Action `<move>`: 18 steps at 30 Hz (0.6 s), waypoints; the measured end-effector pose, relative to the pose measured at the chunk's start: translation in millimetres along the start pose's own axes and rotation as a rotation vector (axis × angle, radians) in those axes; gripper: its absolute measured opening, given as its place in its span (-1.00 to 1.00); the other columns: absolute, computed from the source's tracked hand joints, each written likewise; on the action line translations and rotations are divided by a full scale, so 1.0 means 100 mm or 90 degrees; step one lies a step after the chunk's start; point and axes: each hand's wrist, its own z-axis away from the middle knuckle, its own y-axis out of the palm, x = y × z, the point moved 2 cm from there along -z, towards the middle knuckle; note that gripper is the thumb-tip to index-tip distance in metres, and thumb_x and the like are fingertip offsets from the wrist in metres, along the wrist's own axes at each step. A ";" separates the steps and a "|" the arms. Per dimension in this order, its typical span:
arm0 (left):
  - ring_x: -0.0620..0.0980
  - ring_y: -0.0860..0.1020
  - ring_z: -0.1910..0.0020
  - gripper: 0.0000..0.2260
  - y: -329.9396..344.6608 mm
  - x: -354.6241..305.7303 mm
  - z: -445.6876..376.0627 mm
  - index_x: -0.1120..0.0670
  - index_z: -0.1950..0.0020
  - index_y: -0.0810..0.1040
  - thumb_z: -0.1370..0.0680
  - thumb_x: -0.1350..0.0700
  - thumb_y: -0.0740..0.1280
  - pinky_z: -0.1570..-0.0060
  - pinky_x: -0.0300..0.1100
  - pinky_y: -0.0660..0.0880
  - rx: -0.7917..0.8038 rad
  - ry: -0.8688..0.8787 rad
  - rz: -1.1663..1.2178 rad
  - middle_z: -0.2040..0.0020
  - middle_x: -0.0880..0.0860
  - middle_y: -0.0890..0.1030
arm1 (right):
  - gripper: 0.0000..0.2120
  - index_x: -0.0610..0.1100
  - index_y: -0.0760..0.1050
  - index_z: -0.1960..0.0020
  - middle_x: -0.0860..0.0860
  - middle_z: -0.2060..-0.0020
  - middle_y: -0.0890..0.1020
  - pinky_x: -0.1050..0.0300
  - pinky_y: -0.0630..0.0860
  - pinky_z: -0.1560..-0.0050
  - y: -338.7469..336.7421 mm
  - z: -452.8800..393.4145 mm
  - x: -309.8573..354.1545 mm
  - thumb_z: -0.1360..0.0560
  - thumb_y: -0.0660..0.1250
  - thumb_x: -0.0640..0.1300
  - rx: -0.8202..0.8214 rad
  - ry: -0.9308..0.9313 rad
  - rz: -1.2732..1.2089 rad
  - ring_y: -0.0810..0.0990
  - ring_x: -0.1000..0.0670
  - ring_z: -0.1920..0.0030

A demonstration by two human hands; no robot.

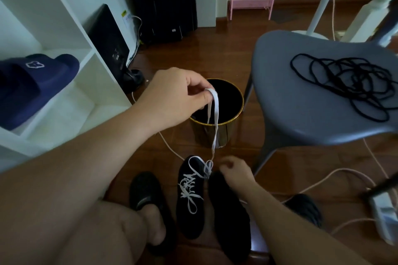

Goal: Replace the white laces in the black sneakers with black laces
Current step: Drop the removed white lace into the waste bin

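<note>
Two black sneakers point(190, 198) sit on the floor between our feet: the left one is laced in white, while the right one point(230, 213) shows no lacing that we can see. Our right hand point(234, 171) rests low at that shoe's toe, fingers loosely curled; we cannot tell whether it grips anything. A loose white lace point(214, 118) rises from a tangle by the shoes to our left hand point(174, 94), which pinches its folded top between thumb and fingertips above the open black bin point(226, 133).

Step in hand, as we judge it: clearing a pulled white lace away. Next move calls for gathering the trailing end and dropping it clear, then unthreading the remaining white lace.

Farther off, the black laces point(349, 84) lie coiled on the grey chair seat point(301, 101), untouched.
</note>
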 end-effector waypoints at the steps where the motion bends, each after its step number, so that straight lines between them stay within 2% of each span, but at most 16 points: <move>1: -0.34 0.66 0.19 -0.90 0.01 0.02 -0.01 -0.14 -0.07 0.75 -0.62 -0.05 0.43 0.15 -0.42 0.52 0.005 -0.015 0.004 0.22 -0.32 0.70 | -0.78 0.06 0.67 -0.17 -0.01 -0.07 0.71 0.03 0.61 0.01 -0.06 0.07 0.26 -0.59 0.32 -0.05 0.017 -0.018 -0.098 0.66 0.02 0.03; 3: -0.30 0.68 0.19 -0.88 0.00 0.10 -0.04 -0.14 -0.06 0.74 -0.64 -0.06 0.40 0.09 -0.24 0.60 -0.006 -0.052 0.027 0.23 -0.27 0.71 | -0.73 -0.03 0.73 -0.04 -0.13 0.00 0.75 0.09 0.51 0.26 -0.15 0.24 0.74 -0.54 0.28 0.01 0.129 -0.040 -0.253 0.60 0.05 0.27; 4: -0.29 0.69 0.20 -0.88 -0.01 0.15 -0.05 -0.14 -0.05 0.73 -0.64 -0.06 0.39 0.09 -0.18 0.61 -0.016 -0.078 0.047 0.23 -0.24 0.72 | -0.67 -0.07 0.73 -0.04 -0.15 0.01 0.76 0.15 0.42 0.37 -0.21 0.36 0.94 -0.54 0.24 0.02 0.197 -0.050 -0.293 0.55 0.06 0.37; 6: -0.26 0.70 0.22 -0.88 -0.05 0.23 -0.05 -0.14 -0.04 0.72 -0.65 -0.04 0.37 0.08 -0.11 0.65 -0.020 -0.141 0.096 0.22 -0.22 0.73 | -0.65 -0.11 0.67 -0.15 -0.15 0.02 0.76 0.23 0.32 0.48 -0.38 0.61 1.25 -0.53 0.21 -0.02 0.292 -0.081 -0.309 0.50 0.04 0.44; 7: -0.24 0.70 0.22 -0.88 -0.06 0.26 -0.04 -0.13 -0.05 0.72 -0.65 -0.03 0.36 0.05 -0.07 0.67 -0.006 -0.166 0.113 0.20 -0.21 0.73 | -0.67 -0.09 0.63 -0.20 -0.15 0.02 0.75 0.22 0.32 0.48 -0.47 0.71 1.36 -0.51 0.24 -0.07 0.305 -0.101 -0.293 0.51 0.03 0.42; 8: -0.21 0.71 0.21 -0.87 -0.06 0.26 -0.03 -0.12 -0.05 0.72 -0.66 -0.01 0.36 0.02 -0.02 0.69 0.017 -0.180 0.122 0.18 -0.19 0.74 | -0.70 -0.07 0.59 -0.21 -0.15 0.03 0.75 0.20 0.34 0.47 -0.56 0.79 1.44 -0.50 0.28 -0.13 0.290 -0.121 -0.262 0.53 0.01 0.40; 10: -0.15 0.73 0.19 -0.84 -0.04 0.19 -0.01 -0.08 -0.02 0.73 -0.66 0.02 0.35 0.03 0.03 0.70 0.071 -0.181 0.148 0.16 -0.12 0.76 | -0.79 -0.05 0.55 -0.14 -0.15 0.06 0.73 0.15 0.39 0.46 -0.71 0.94 1.57 -0.52 0.39 -0.16 0.189 -0.165 -0.165 0.55 -0.01 0.37; 12: -0.11 0.73 0.21 -0.83 0.02 0.05 0.03 -0.05 -0.03 0.74 -0.66 0.06 0.34 0.15 -0.06 0.66 0.117 -0.174 0.212 0.11 -0.06 0.77 | -0.69 0.01 0.49 -0.18 -0.13 0.08 0.69 0.13 0.49 0.41 -0.78 1.03 1.62 -0.51 0.52 -0.11 0.080 -0.183 -0.108 0.60 -0.02 0.30; 13: -0.10 0.71 0.23 -0.82 0.04 -0.04 0.05 -0.04 -0.04 0.74 -0.67 0.08 0.33 0.21 -0.13 0.63 0.135 -0.175 0.249 0.10 -0.03 0.77 | -0.61 0.06 0.48 -0.23 -0.10 0.08 0.69 0.13 0.54 0.37 -0.79 1.06 1.61 -0.49 0.56 -0.08 0.070 -0.188 -0.107 0.63 -0.02 0.27; 14: -0.08 0.69 0.25 -0.80 0.06 -0.11 0.06 -0.02 -0.06 0.74 -0.69 0.10 0.31 0.26 -0.19 0.60 0.154 -0.182 0.299 0.09 0.00 0.77 | -0.62 0.11 0.51 -0.23 -0.07 0.10 0.69 0.13 0.54 0.37 -0.78 1.08 1.60 -0.49 0.56 -0.05 0.099 -0.193 -0.118 0.64 0.00 0.27; 16: -0.03 0.68 0.22 -0.77 0.06 -0.24 0.08 0.04 -0.11 0.72 -0.74 0.12 0.25 0.29 -0.21 0.59 0.189 -0.215 0.457 0.04 0.09 0.76 | -0.86 0.16 0.63 -0.07 -0.04 0.22 0.69 0.18 0.45 0.46 -0.69 1.10 1.52 -0.53 0.51 0.00 0.195 -0.188 -0.110 0.57 0.05 0.39; 17: 0.01 0.70 0.17 -0.76 0.03 -0.28 0.08 0.07 -0.12 0.69 -0.76 0.11 0.21 0.26 -0.18 0.62 0.201 -0.242 0.562 0.00 0.14 0.75 | -0.95 0.11 0.66 -0.03 -0.03 0.27 0.68 0.20 0.41 0.48 -0.66 1.09 1.46 -0.56 0.47 0.01 0.218 -0.178 -0.077 0.53 0.05 0.43; 18: 0.07 0.72 0.09 -0.75 -0.02 -0.31 0.08 0.10 -0.12 0.64 -0.76 0.10 0.18 0.19 -0.12 0.66 0.196 -0.264 0.685 -0.05 0.18 0.75 | -0.92 0.05 0.66 -0.06 -0.04 0.29 0.68 0.20 0.39 0.48 -0.64 1.06 1.39 -0.60 0.44 0.01 0.220 -0.165 -0.029 0.52 0.06 0.45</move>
